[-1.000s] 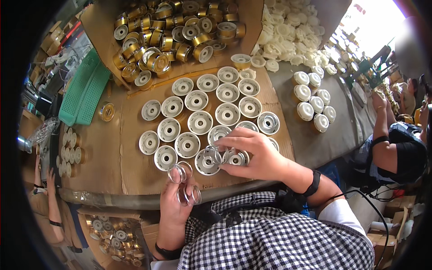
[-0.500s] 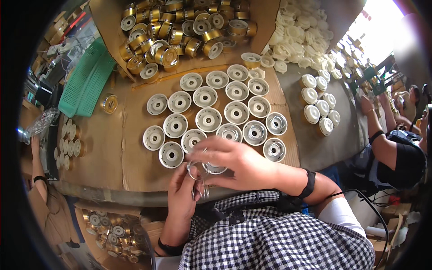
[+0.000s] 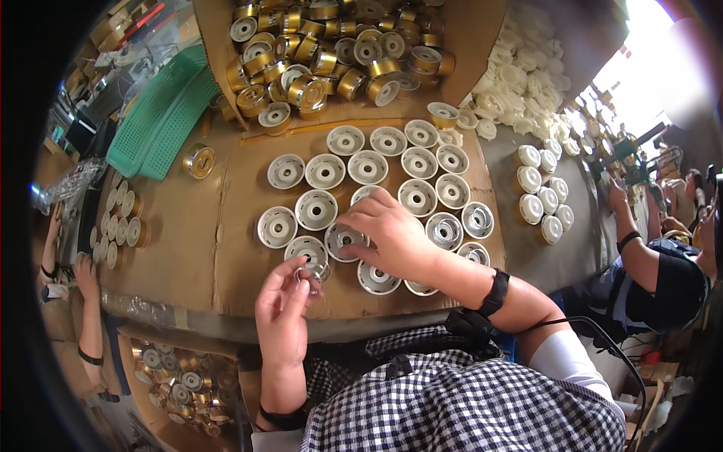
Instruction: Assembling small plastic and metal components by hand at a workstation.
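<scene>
My left hand (image 3: 283, 305) pinches several thin, shiny, clear-looking rings (image 3: 316, 273) between thumb and fingers, just in front of a white-faced round cup (image 3: 303, 247). My right hand (image 3: 395, 233) reaches over the rows, its thumb and fingers bent down into another cup (image 3: 336, 248), around a shiny ring that they partly cover. Shiny rings also sit inside a cup (image 3: 444, 231) and its neighbour (image 3: 477, 220) at the right of the group. Other cups, such as one at the left (image 3: 276, 227), show a plain white inside with a dark central hole. My right forearm hides part of the nearest row.
A cardboard box (image 3: 350, 113) of gold cups stands at the back, beside a heap of white plastic parts (image 3: 523, 71). Green baskets (image 3: 162, 113) and a lone gold cup (image 3: 199, 160) lie left. Capped cups (image 3: 544, 196) stand right. Co-workers' arms (image 3: 640, 252) show on both sides.
My right hand has moved from the rings at my left hand to a cup, fingers now inside it. My left hand has drawn slightly left with its rings. The whole view has shifted a little.
</scene>
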`<state>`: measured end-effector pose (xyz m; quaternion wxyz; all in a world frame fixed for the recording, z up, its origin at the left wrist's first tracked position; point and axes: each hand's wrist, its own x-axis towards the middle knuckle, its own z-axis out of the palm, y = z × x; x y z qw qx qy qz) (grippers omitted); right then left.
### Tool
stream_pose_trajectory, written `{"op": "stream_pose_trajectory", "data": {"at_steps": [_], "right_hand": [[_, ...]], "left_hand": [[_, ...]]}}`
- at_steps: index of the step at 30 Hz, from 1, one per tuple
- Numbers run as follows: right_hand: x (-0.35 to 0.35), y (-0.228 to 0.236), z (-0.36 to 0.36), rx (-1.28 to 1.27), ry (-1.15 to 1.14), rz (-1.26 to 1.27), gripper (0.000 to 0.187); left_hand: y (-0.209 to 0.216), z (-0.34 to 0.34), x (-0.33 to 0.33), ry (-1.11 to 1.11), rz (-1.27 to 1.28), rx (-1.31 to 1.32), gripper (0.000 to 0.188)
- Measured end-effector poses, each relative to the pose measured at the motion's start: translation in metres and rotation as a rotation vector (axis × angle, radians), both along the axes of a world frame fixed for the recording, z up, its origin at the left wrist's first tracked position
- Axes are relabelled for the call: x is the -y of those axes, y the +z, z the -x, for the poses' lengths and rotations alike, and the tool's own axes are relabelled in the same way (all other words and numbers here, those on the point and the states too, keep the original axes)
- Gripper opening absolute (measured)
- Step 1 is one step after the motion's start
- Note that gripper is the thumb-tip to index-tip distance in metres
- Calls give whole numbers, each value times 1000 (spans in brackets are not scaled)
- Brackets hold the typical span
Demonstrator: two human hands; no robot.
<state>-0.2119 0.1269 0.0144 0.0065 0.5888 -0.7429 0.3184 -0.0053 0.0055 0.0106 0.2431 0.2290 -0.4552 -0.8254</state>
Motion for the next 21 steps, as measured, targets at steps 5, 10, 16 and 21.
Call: {"op": "stream_pose_trajectory", "data": {"at_steps": [5, 10, 16, 21], "right_hand": [[-1, -5, -8, 21, -35, -54, 47], [-9, 4, -8, -22, -80, 13, 43], [-48, 22, 36, -74, -172, 144, 32], [-103, 10, 129, 21, -530, 152, 26]], "left_hand": [[-9, 9, 22, -23, 353, 103, 29], [-8, 30, 21, 92, 1111, 320, 29], [-5, 28, 12, 147, 1440, 443, 37], [-14, 32, -5, 168, 1482, 415, 45]]}}
